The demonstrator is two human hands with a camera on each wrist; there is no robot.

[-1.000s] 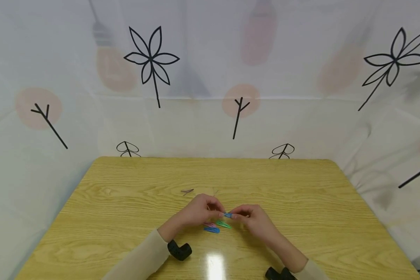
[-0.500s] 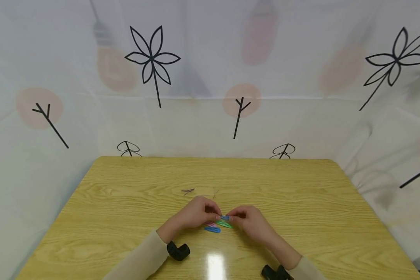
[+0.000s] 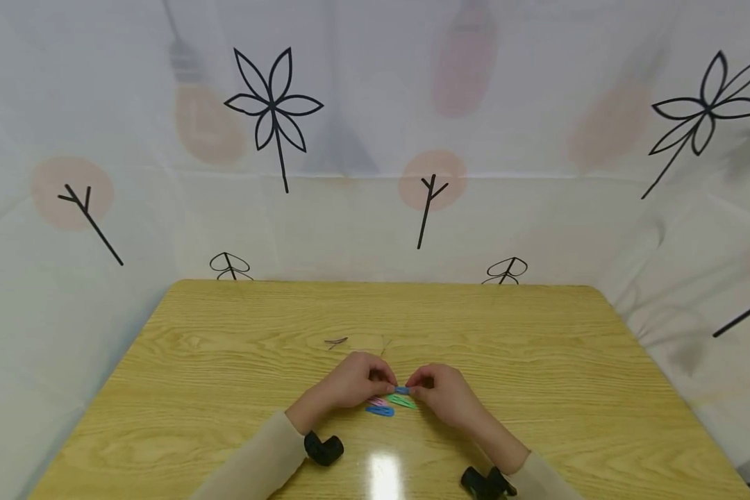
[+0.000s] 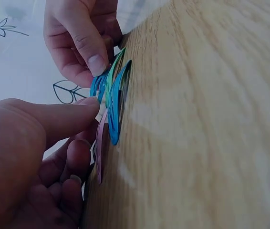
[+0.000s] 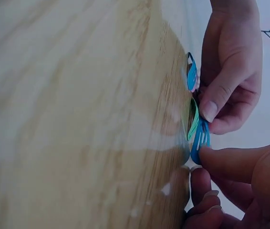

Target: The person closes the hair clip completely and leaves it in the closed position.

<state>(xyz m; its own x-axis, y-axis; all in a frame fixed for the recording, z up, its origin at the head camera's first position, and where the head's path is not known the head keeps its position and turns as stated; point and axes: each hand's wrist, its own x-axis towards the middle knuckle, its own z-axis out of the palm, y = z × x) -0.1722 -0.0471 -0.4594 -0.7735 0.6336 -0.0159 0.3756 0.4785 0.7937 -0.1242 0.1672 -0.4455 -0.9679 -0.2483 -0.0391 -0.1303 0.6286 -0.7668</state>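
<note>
Both hands' fingers (image 3: 392, 383) pinch one flat blue snap clip (image 3: 403, 390) above glossy woodgrain table (image 3: 537, 361).

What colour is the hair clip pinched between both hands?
Blue. The hair clip shows best in the right wrist view, pinched by both hands.

From our head view we look forward and down on the table (image 3: 225, 361) from some way off. Our wrist views skim its surface up close from opposite sides, both sharing the hair clips (image 4: 113, 102).
</note>
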